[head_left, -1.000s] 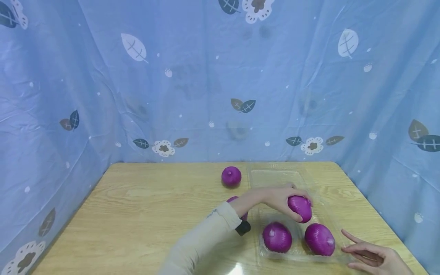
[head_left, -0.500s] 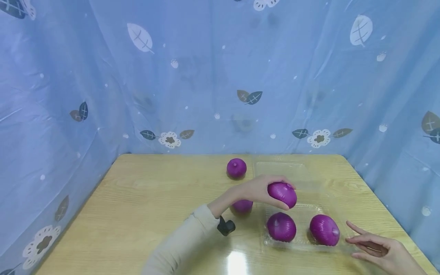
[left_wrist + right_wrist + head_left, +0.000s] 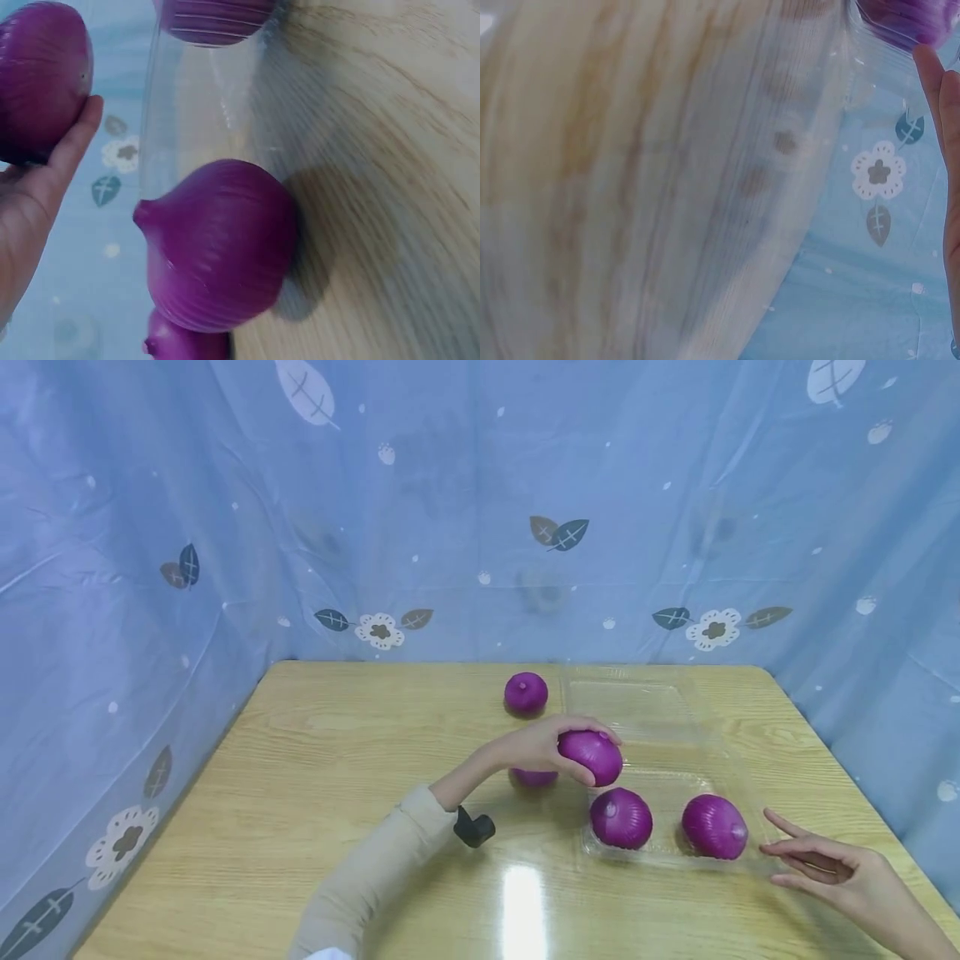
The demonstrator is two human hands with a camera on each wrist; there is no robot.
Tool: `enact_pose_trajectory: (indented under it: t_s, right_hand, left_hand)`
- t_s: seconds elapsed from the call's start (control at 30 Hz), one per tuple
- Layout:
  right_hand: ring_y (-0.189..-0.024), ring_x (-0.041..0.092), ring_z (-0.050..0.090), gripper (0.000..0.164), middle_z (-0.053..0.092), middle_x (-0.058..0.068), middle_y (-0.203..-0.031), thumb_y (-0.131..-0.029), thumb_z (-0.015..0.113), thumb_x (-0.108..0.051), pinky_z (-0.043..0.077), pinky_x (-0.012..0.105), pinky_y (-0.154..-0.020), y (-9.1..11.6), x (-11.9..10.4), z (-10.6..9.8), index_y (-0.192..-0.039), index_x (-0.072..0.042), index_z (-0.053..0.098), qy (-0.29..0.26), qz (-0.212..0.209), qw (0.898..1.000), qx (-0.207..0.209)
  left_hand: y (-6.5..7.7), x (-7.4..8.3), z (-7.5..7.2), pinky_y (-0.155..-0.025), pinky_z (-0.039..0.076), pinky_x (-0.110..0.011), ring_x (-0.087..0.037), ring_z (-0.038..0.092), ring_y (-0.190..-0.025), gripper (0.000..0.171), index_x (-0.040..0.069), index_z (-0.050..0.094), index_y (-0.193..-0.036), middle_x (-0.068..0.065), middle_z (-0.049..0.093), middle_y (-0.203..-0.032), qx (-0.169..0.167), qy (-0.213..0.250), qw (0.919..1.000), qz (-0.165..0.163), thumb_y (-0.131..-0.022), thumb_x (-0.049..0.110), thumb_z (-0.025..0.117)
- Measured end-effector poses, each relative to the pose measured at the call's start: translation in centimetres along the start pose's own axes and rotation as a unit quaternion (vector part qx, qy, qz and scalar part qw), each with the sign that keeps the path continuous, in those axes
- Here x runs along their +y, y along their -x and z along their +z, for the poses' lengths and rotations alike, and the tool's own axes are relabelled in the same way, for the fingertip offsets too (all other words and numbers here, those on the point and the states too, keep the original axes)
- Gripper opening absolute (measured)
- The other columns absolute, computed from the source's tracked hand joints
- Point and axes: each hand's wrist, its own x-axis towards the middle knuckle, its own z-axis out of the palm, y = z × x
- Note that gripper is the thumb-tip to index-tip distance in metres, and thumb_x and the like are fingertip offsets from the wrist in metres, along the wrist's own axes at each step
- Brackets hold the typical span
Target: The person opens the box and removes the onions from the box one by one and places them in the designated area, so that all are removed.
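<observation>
In the head view my left hand (image 3: 543, 747) grips a purple onion (image 3: 592, 757), held above the left side of a clear plastic container (image 3: 667, 777). Two more onions sit in the container's near part, a left one (image 3: 621, 818) and a right one (image 3: 714, 827). Below my left wrist, another onion (image 3: 221, 247) rests on the table and is partly hidden in the head view. Farther back stands a smaller-looking onion (image 3: 526, 694). My right hand (image 3: 840, 868) is at the container's right edge, fingers fairly straight, fingertips seemingly touching it.
The container's lid (image 3: 626, 702) lies folded back toward the far table edge. A wooden table (image 3: 360, 760) carries everything. Blue patterned curtains (image 3: 450, 527) close off the back and both sides. A black wrist device (image 3: 474, 828) sits at the left cuff.
My left hand has carried the onion leftward from over the container's middle to its left side. The right hand stays by the container's edge. The head view has tilted upward or downward slightly.
</observation>
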Motion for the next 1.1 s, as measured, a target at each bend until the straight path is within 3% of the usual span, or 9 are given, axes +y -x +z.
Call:
enact_pose_trajectory:
  t_s: [0.17, 0.33, 0.47, 0.57, 0.7, 0.93, 1.1]
  right_hand:
    - [-0.108, -0.01, 0.055, 0.03, 0.048, -0.025, -0.136, -0.076, 0.07, 0.015, 0.053, 0.014, -0.071, -0.3, 0.1, 0.0, -0.104, 0.003, 0.069, -0.001, -0.005, 1.0, 0.0]
    - [-0.107, -0.008, 0.057, 0.033, 0.05, -0.022, -0.136, -0.073, 0.07, 0.019, 0.053, 0.014, -0.071, -0.5, 0.2, 0.1, -0.103, 0.006, 0.068, -0.016, -0.013, 1.0, 0.004]
    - [-0.108, -0.002, 0.059, 0.039, 0.052, -0.014, -0.137, -0.067, 0.067, 0.027, 0.054, 0.017, -0.073, -0.2, 0.7, 0.1, -0.102, 0.01, 0.066, -0.054, -0.052, 0.997, -0.001]
    - [-0.11, 0.004, 0.06, 0.04, 0.053, -0.009, -0.138, -0.068, 0.062, 0.032, 0.054, 0.022, -0.074, -0.3, 1.1, 0.1, -0.104, 0.015, 0.062, -0.13, -0.069, 0.989, -0.026]
    - [-0.113, 0.004, 0.058, 0.037, 0.053, -0.008, -0.138, -0.071, 0.058, 0.033, 0.054, 0.023, -0.075, -0.1, 1.5, 0.1, -0.106, 0.019, 0.059, -0.174, -0.064, 0.982, -0.039]
    - [-0.116, 0.0, 0.054, 0.035, 0.055, -0.011, -0.135, -0.072, 0.06, 0.031, 0.055, 0.022, -0.074, 0.0, 1.4, 0.3, -0.104, 0.017, 0.061, -0.14, -0.045, 0.989, -0.026]
    - [-0.117, -0.001, 0.054, 0.037, 0.055, -0.011, -0.134, -0.071, 0.061, 0.031, 0.055, 0.021, -0.074, 0.0, 1.4, 0.4, -0.104, 0.016, 0.062, -0.119, -0.052, 0.991, -0.02]
  left_hand:
    - [1.5, -0.6, -0.8, -0.094, 0.048, -0.024, -0.006, 0.048, -0.121, 0.045, 0.009, 0.06, -0.123, -0.005, 0.054, -0.134, -0.039, 0.014, 0.9989, 0.021, -0.081, 0.009, 0.077]
    - [3.4, -1.1, -2.2, -0.099, 0.047, -0.033, -0.01, 0.041, -0.129, 0.044, -0.001, 0.061, -0.113, -0.019, 0.048, -0.137, -0.112, 0.09, 0.9882, 0.054, -0.073, -0.003, 0.08]
    - [5.0, -1.6, -3.4, -0.102, 0.044, -0.037, -0.013, 0.04, -0.132, 0.043, -0.007, 0.058, -0.113, -0.023, 0.043, -0.141, -0.134, 0.15, 0.9791, 0.029, -0.074, -0.009, 0.075]
    - [6.2, -2.1, -4.3, -0.103, 0.044, -0.04, -0.016, 0.039, -0.133, 0.042, -0.009, 0.056, -0.112, -0.026, 0.042, -0.142, -0.128, 0.17, 0.9768, 0.019, -0.075, -0.011, 0.073]
    - [7.3, -3.1, -5.4, -0.106, 0.04, -0.043, -0.02, 0.036, -0.136, 0.041, -0.009, 0.056, -0.111, -0.028, 0.041, -0.142, -0.117, 0.181, 0.976, 0.032, -0.074, -0.007, 0.074]
    - [8.8, -5.5, -7.3, -0.104, 0.042, -0.039, -0.024, 0.041, -0.132, 0.045, 0.023, 0.069, -0.109, -0.024, 0.044, -0.141, -0.062, 0.184, 0.9808, -0.015, -0.07, 0.003, 0.08]
    - [9.5, -7.4, -8.7, -0.103, 0.043, -0.038, -0.025, 0.041, -0.132, 0.045, 0.022, 0.07, -0.11, -0.029, 0.039, -0.142, -0.006, 0.191, 0.9802, -0.053, -0.07, 0.007, 0.082]
